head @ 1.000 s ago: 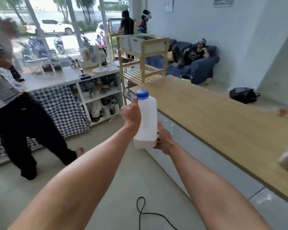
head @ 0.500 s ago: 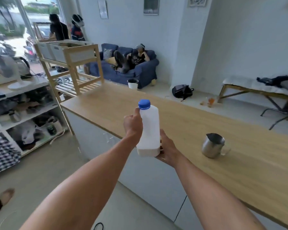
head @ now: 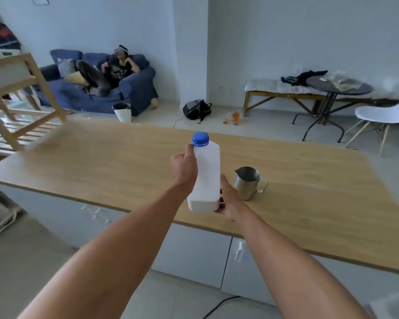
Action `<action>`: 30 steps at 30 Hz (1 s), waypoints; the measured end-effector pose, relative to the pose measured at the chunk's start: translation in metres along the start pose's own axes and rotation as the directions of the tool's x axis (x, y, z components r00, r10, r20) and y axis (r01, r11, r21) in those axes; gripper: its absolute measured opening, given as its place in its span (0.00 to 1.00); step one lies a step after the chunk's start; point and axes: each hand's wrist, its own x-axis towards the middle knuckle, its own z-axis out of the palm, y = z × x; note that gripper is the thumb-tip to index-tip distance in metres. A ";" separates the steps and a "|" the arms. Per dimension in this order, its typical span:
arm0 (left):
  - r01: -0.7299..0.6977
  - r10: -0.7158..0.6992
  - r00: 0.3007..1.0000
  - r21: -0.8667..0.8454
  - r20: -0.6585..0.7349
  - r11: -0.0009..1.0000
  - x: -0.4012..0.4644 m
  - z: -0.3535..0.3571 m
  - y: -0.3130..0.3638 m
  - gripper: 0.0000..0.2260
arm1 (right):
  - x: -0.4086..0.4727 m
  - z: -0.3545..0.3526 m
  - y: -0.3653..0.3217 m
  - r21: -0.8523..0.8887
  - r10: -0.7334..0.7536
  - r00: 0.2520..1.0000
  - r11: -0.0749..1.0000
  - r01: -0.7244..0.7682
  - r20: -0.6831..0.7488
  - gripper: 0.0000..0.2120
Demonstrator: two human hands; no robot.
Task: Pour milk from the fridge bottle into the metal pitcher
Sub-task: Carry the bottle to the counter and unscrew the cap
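The person holds the milk bottle (head: 205, 178) upright above the near edge of the wooden counter (head: 115, 166), the left hand (head: 185, 168) wrapped around its upper side and the right hand (head: 228, 199) cupping its base. The blue cap (head: 200, 139) is on, and the metal pitcher (head: 246, 183) stands open-mouthed just right of the bottle. To pour well, the cap should probably come off first while one hand steadies the bottle, then a slow tilt toward the pitcher's mouth, as little milk seems left.
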 end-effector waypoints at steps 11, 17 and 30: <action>-0.007 -0.010 0.987 0.107 0.158 0.994 0.038 0.039 -0.038 0.24 | 0.040 -0.020 0.010 0.084 0.015 0.995 0.996 -0.007 -0.097 0.23; -0.013 -0.015 0.986 0.166 0.164 0.986 0.049 0.049 -0.060 0.25 | 0.066 -0.023 0.017 0.089 0.035 0.987 0.996 -0.021 -0.160 0.28; -0.010 0.000 0.984 0.058 0.178 0.998 0.051 0.051 -0.070 0.17 | 0.033 -0.024 -0.015 -0.633 -0.660 0.585 0.715 0.297 -0.472 0.20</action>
